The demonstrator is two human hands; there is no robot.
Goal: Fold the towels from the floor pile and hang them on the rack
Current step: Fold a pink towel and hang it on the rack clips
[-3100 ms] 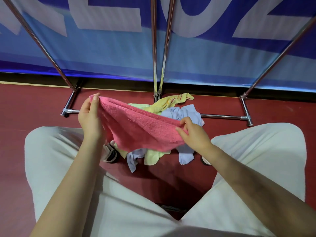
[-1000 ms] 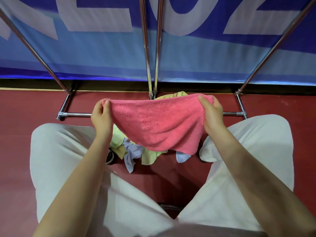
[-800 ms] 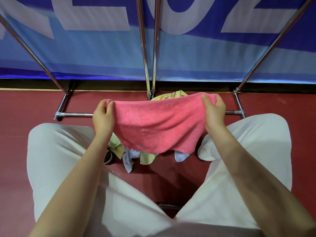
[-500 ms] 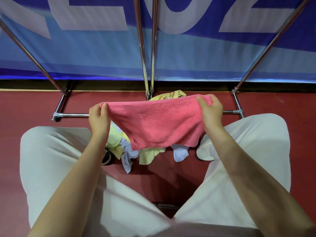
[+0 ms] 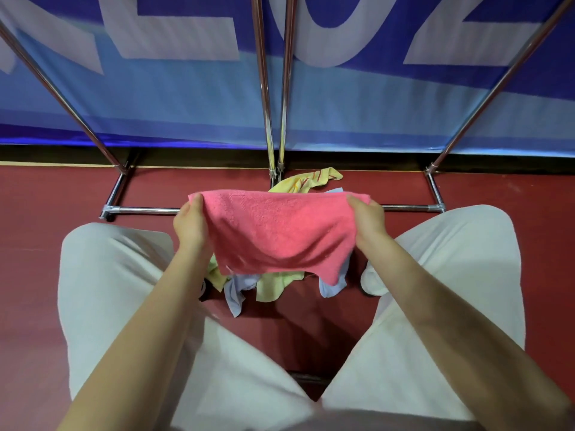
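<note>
My left hand [image 5: 190, 227] and right hand [image 5: 367, 219] each pinch a top corner of the pink towel [image 5: 280, 234], which hangs stretched between them above my knees. Under it the pile of yellow and pale blue towels [image 5: 270, 284] lies on the red floor [image 5: 46, 213], just in front of the metal rack [image 5: 273, 104].

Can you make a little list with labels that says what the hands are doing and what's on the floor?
left hand: pinches the left top corner of the pink towel
right hand: pinches its right top corner
pink towel: stretched between both hands, hanging over the pile
pile: yellow and pale blue towels on the red floor, partly hidden by the pink one
rack: shiny metal bars behind the pile; no towel on the bars in view
backdrop: blue banner with big white letters
</note>
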